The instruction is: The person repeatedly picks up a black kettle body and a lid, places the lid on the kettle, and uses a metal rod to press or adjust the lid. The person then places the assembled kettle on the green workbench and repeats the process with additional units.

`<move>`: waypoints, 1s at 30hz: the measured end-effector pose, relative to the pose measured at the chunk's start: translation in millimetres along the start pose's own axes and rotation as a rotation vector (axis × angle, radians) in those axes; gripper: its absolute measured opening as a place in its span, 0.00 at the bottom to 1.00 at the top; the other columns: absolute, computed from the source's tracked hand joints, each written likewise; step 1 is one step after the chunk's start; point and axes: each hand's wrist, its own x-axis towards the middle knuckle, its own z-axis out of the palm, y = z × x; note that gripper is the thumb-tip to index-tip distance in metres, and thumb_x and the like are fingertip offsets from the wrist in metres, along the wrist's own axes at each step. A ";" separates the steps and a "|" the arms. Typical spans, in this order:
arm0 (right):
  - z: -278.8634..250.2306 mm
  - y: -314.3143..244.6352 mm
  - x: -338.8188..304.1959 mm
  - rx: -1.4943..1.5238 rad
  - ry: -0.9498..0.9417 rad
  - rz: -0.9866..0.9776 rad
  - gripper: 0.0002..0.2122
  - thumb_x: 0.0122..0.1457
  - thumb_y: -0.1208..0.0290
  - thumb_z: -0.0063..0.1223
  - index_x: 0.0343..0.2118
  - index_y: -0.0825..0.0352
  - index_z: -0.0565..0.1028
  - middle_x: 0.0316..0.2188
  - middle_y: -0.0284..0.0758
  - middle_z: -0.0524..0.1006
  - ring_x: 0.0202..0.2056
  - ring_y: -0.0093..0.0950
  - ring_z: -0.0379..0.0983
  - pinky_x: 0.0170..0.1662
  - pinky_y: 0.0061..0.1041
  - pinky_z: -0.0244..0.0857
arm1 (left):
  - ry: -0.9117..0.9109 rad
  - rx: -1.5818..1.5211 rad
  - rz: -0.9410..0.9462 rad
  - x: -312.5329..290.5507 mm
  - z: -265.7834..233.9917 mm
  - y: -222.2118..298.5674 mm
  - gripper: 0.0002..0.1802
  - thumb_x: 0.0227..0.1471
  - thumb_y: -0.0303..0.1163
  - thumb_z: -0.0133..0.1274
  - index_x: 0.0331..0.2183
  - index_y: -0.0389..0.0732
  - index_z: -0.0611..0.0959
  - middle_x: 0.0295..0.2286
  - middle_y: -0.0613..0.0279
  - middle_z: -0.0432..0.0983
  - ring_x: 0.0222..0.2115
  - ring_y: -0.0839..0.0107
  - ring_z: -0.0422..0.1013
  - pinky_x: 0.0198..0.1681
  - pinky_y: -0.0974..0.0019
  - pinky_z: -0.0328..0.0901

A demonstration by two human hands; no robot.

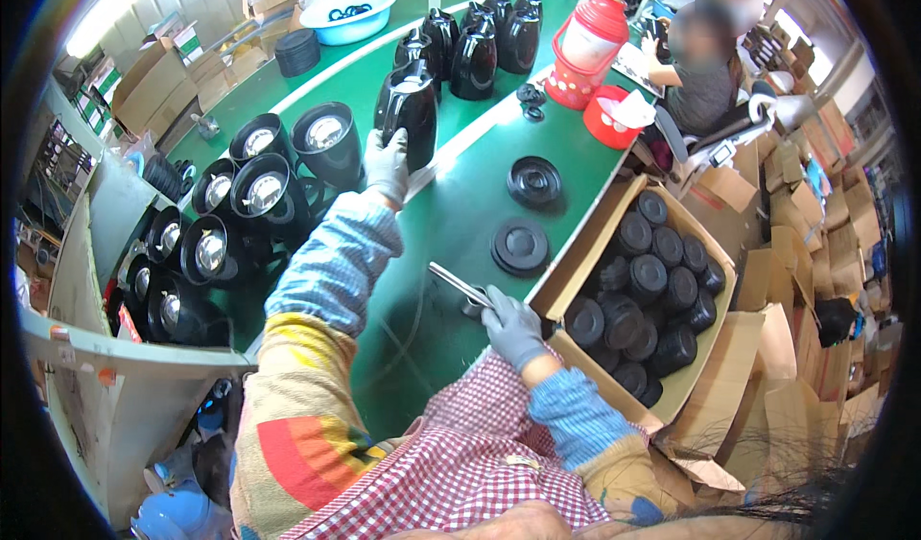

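Green counter [460,214], cartons [587,252] right. Left hand [388,168]: fingers gripping black jug [411,113]; right hand [515,329]: fingers closed around metal tool [459,283].

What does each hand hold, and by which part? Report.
Right hand: a silvery metal tool, by its near end. Left hand: low on a black jug; grip unclear.

I'm seeing left arm [307,334] running far forward, tilting slightly right. Left hand [387,166] is sitting well ahead of right hand [514,327], its fingers curling in firm grip. Right forearm [580,415] is angling up-left from lower right, lying closer in. Right hand is pointing up-left, back facing me, fingers folding into closed grip. Both are wearing gray gloves [518,337]; bare skin is showing at right wrist [539,368].
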 end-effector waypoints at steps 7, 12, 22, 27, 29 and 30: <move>-77.5 44.3 -91.9 0.226 0.226 -0.108 0.12 0.63 0.75 0.51 0.47 0.72 0.79 0.43 0.46 0.81 0.46 0.42 0.78 0.50 0.36 0.71 | 0.561 -0.020 -0.062 78.6 69.1 -28.3 0.25 0.55 0.38 0.63 0.47 0.31 0.76 0.42 0.50 0.74 0.38 0.60 0.71 0.47 0.58 0.65; -92.0 60.1 -139.3 0.416 0.062 0.174 0.13 0.63 0.71 0.52 0.47 0.71 0.80 0.42 0.44 0.83 0.46 0.40 0.79 0.51 0.34 0.70 | 0.532 -0.228 -0.036 125.8 59.7 -55.0 0.35 0.54 0.35 0.62 0.59 0.35 0.67 0.55 0.48 0.67 0.49 0.61 0.68 0.55 0.60 0.62; -93.6 79.6 -179.0 0.501 0.161 0.305 0.14 0.64 0.71 0.53 0.49 0.72 0.80 0.43 0.42 0.83 0.46 0.36 0.79 0.52 0.33 0.71 | 0.035 1.029 0.940 -28.6 -65.3 67.5 0.36 0.35 0.35 0.68 0.50 0.43 0.74 0.57 0.47 0.67 0.61 0.47 0.59 0.64 0.44 0.51; -96.1 67.9 -186.9 0.554 0.230 0.196 0.14 0.65 0.72 0.52 0.50 0.73 0.79 0.44 0.42 0.82 0.46 0.34 0.79 0.51 0.31 0.71 | 0.020 1.406 0.888 31.7 -98.8 57.2 0.27 0.38 0.33 0.65 0.44 0.43 0.79 0.52 0.54 0.73 0.57 0.50 0.64 0.62 0.44 0.53; -102.0 63.7 -190.9 0.554 0.236 0.147 0.14 0.65 0.72 0.51 0.51 0.72 0.79 0.44 0.42 0.82 0.46 0.34 0.78 0.52 0.31 0.71 | -0.120 1.317 0.638 39.7 -91.2 55.8 0.19 0.46 0.30 0.58 0.43 0.43 0.81 0.52 0.55 0.73 0.57 0.52 0.66 0.62 0.46 0.55; -100.6 64.7 -195.8 0.579 0.249 0.160 0.14 0.66 0.72 0.51 0.51 0.72 0.79 0.44 0.42 0.82 0.46 0.34 0.78 0.52 0.31 0.71 | -0.089 1.380 0.595 33.8 -86.5 58.9 0.21 0.46 0.30 0.59 0.46 0.43 0.80 0.53 0.54 0.72 0.58 0.52 0.65 0.61 0.49 0.58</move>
